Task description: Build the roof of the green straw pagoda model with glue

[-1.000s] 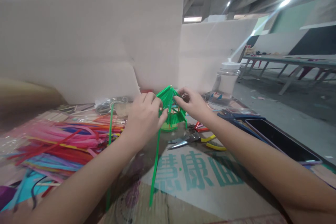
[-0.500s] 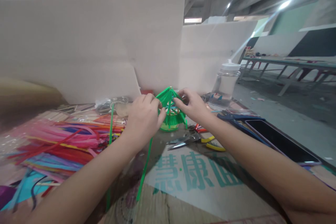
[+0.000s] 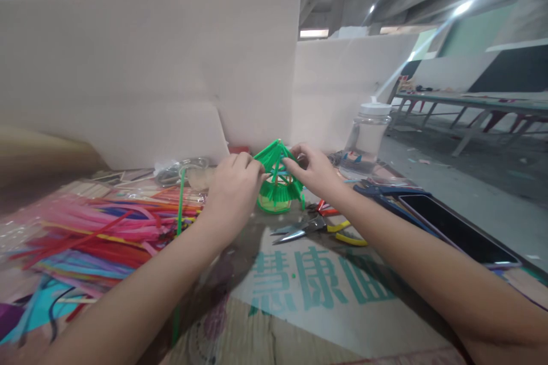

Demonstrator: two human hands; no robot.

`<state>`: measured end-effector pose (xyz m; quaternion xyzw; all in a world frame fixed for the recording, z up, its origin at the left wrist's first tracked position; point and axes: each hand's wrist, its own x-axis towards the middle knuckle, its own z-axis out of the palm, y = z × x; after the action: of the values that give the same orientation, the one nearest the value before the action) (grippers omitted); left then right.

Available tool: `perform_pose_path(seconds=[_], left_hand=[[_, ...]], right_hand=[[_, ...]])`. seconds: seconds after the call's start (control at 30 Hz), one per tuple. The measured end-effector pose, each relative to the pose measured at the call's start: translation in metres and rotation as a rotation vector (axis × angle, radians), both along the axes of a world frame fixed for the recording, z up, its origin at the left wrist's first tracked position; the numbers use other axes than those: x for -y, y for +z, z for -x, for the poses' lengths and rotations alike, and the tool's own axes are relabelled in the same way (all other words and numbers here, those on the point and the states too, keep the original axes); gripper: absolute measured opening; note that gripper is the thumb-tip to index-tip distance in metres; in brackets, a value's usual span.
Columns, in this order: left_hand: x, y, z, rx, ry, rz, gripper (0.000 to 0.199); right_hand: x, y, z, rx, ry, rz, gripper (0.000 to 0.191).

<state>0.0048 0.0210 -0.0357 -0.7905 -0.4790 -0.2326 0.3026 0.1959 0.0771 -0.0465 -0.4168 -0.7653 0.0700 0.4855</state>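
A small pointed green frame (image 3: 274,159), wound with fuzzy pipe cleaners over thin sticks, stands in the middle of the table with a flared skirt and a round base. My left hand (image 3: 237,191) is closed at its left side, thumb and fingertips pinching a green pipe cleaner there; the fingertips are partly hidden. On the opposite side my right hand (image 3: 314,171) grips the frame's edge between thumb and curled fingers. Just in front lie scissors or snips (image 3: 299,231) with yellow handles, and a red-handled tool (image 3: 327,210) is behind them.
Many coloured pipe cleaners (image 3: 103,228) are heaped at left, with one green pipe cleaner (image 3: 180,202) sticking up. A clear bottle (image 3: 366,140) stands behind my right hand, and a phone (image 3: 460,228) lies at right. White boards (image 3: 171,68) rise along the back.
The loose green strip that hung below my left hand no longer shows there. My left fingertips have pinched closer together beside the frame; the right hand has hardly moved.
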Motion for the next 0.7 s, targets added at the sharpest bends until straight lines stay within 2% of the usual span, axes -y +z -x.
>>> perform_pose_path(seconds=[0.13,0.3,0.43,0.7], left_hand=[[0.007,0.010,0.004,0.055,-0.021,0.059,0.011],[0.015,0.021,0.011,0.100,-0.048,0.099,0.014],[0.015,0.017,0.007,0.090,-0.063,0.078,0.015],[0.009,0.004,-0.004,-0.018,0.009,-0.024,0.019]], right_hand=[[0.000,0.000,-0.001,-0.014,0.008,0.034,0.016],[0.000,0.000,-0.001,-0.018,0.026,0.041,0.017],[0.000,-0.001,0.000,-0.021,0.033,0.036,0.017],[0.001,-0.001,0.001,-0.005,0.047,0.017,0.016]])
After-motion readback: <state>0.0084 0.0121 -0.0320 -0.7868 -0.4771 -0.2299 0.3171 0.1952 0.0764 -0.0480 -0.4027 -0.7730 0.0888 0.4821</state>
